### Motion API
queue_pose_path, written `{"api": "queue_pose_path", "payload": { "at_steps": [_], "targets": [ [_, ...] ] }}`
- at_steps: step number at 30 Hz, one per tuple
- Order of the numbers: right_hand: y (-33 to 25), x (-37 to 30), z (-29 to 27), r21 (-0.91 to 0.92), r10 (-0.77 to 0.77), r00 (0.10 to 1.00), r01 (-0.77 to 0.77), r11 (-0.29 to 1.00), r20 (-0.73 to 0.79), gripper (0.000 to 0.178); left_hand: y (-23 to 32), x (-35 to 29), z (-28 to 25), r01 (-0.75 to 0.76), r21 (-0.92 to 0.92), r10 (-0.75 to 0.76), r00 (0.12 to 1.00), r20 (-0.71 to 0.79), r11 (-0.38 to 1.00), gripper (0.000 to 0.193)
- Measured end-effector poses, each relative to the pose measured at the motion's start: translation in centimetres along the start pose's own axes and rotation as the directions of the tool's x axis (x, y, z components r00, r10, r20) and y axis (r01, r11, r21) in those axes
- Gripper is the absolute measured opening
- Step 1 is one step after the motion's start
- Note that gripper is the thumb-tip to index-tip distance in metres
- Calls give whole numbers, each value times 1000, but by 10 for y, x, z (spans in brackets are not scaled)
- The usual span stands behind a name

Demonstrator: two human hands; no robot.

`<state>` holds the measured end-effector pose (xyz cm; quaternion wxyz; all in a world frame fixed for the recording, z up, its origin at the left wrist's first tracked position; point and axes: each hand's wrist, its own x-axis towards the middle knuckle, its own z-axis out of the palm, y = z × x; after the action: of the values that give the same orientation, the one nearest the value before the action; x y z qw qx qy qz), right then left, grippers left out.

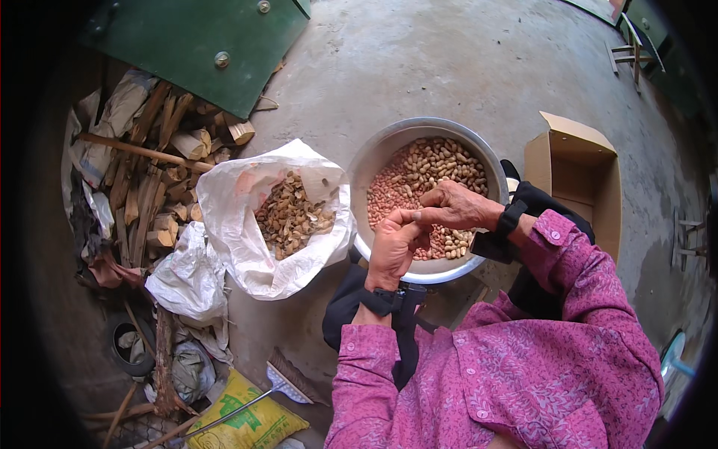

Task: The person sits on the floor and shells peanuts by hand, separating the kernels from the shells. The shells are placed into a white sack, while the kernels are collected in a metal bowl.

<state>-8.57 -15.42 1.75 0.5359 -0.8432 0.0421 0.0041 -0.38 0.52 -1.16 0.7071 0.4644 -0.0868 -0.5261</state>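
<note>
Pinching w/ L hand (393, 247) & R hand (458, 206) over basin (378, 151), w/ unshelled peanuts (452, 159) twd far-right edge, kernels (385, 191) twd left; can't tell if gripping anything. Might drop shell bits onto kernels if fumbling.

One left hand (390, 245) and one right hand (460, 206) are meeting above one metal basin (366, 168) of peanuts (449, 159) too numerous to count. One open white sack (228, 228) is standing at left, one cardboard box (537, 166) at right. One yellow bag (254, 419), one brush (283, 381) and one tire (138, 368) are lying near left.
</note>
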Motion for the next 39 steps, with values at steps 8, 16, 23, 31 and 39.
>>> {"api": "queue_pose_path", "payload": {
  "at_steps": [8,16,23,31,39],
  "targets": [
    [4,-4,12,33,-68,993,71,997,-92,37,-6,-1,-5,31,-37,-31,1000,-2,999,8],
    [7,4,6,55,-7,983,17,998,-185,36,-1,3,7,-18,-87,7,991,-134,996,9],
    [15,5,11,29,-32,984,38,999,-176,28,-3,2,3,24,-107,-31,997,-68,994,11],
    [9,3,14,41,-52,980,61,997,-192,27,-4,2,0,26,-131,-22,999,29,991,10],
    [10,4,21,-79,-148,942,130,988,-301,25,-10,1,3,-22,-235,27,999,19,972,8]
  ]
}}
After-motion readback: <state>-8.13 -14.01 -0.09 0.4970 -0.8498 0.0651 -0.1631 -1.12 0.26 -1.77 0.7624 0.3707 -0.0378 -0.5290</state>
